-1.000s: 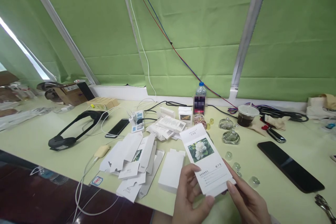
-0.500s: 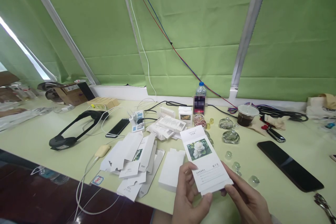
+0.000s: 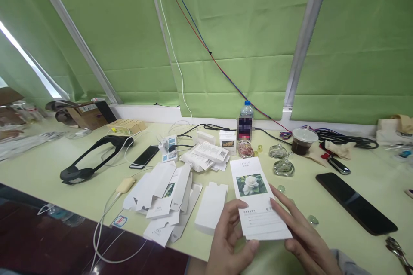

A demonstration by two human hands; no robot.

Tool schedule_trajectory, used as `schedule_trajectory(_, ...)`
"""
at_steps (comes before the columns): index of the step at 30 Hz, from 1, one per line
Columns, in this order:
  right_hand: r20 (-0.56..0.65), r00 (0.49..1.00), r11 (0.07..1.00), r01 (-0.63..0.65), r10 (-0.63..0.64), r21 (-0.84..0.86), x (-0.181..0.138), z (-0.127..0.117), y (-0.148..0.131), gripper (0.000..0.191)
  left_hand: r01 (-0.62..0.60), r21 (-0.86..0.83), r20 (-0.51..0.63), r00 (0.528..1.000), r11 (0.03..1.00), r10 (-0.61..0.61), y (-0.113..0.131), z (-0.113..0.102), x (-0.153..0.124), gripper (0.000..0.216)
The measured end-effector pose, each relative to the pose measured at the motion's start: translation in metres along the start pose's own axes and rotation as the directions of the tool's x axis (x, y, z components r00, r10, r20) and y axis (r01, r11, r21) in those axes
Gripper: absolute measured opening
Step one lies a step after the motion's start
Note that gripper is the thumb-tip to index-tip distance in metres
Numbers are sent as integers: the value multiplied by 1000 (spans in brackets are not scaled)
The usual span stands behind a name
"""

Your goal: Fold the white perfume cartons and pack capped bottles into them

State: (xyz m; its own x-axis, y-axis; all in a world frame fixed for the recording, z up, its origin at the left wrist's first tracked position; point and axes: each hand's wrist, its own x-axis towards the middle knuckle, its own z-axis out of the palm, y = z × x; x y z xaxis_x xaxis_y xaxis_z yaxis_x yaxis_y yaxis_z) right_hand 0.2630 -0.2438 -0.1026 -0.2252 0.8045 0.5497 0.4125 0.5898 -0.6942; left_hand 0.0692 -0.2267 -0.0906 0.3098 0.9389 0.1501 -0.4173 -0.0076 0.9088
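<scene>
Hands meet low at the frame's edge: left hand point(image 3: 230, 240) pinches the flat white flower-print carton point(image 3: 256, 197) by its near left edge, right hand point(image 3: 301, 234) clamps the right edge, wrists cut off below. Small print on it is unreadable. Glass stoppers point(image 3: 312, 219) peek out just beyond the right fingers, partly hidden.
</scene>
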Motion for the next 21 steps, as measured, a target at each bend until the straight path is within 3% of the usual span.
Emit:
schedule_trajectory(4, -21, 1000, 999, -15, 16, 48, -3, 4, 0, 48, -22, 49, -43, 999, 999, 24, -5, -6, 0, 55)
schedule_trajectory(9, -213, 965, 987, -137, 153, 89, -7, 20, -10, 37, -72, 147, -51, 995, 987, 80, -6, -11, -1, 53)
schedule_trajectory(13, -307, 937, 986, -144, 164, 88, -6, 28, -15, 33, -124, 163, -3, 992, 979, 127, -3, -10, 1, 54)
schedule_trajectory(21, -358, 921, 987, -129, 156, 98, -8, 30, -15, 30, -180, 278, -55, 978, 944, 203, -4, -12, 3, 52)
